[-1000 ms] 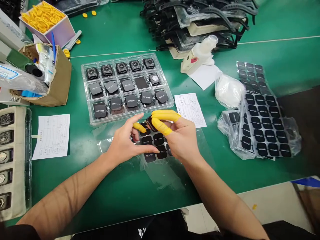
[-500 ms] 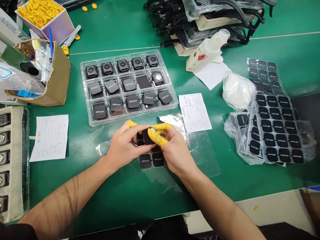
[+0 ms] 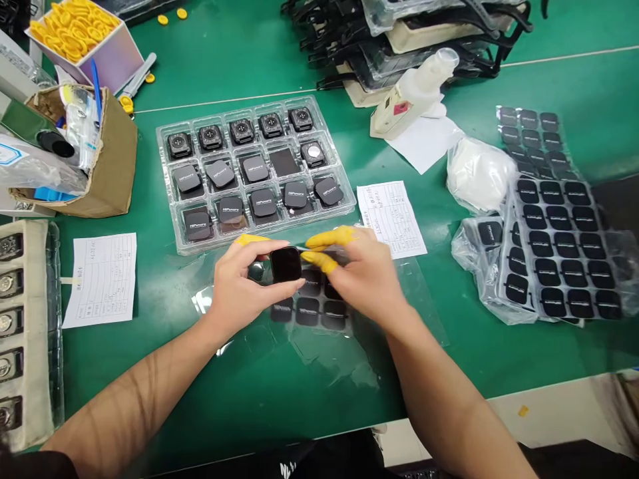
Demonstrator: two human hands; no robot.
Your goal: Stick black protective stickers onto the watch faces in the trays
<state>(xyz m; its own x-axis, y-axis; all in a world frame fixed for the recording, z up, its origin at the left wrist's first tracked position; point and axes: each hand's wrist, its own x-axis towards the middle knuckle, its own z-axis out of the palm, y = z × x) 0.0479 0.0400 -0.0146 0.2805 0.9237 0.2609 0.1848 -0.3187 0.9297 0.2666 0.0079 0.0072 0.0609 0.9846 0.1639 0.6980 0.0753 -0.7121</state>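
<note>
My left hand (image 3: 244, 279) grips a black square watch body (image 3: 286, 265) between thumb and fingers, its dark glossy screen facing up. A yellow finger cot covers one of its fingers. Just right of the watch is my right hand (image 3: 359, 273), slightly blurred, with yellow cots on thumb and finger. Those digits are apart, and nothing shows between them. Below both hands lies a sheet of black square stickers (image 3: 308, 311) on clear film, partly hidden by the hands.
Behind the hands, a clear tray (image 3: 167, 199) holds watch bodies, several topped with black squares. More sticker sheets (image 3: 556, 246) lie at right near a white bottle (image 3: 412, 96). Paper forms (image 3: 102, 279) flank the work area. A cardboard box (image 3: 117, 153) and yellow finger cots (image 3: 80, 30) stand at left.
My right hand has come off the watch body and moved right, its fingers parting. The watch, still in my left hand, has shifted slightly left, uncovering more of the stickers.
</note>
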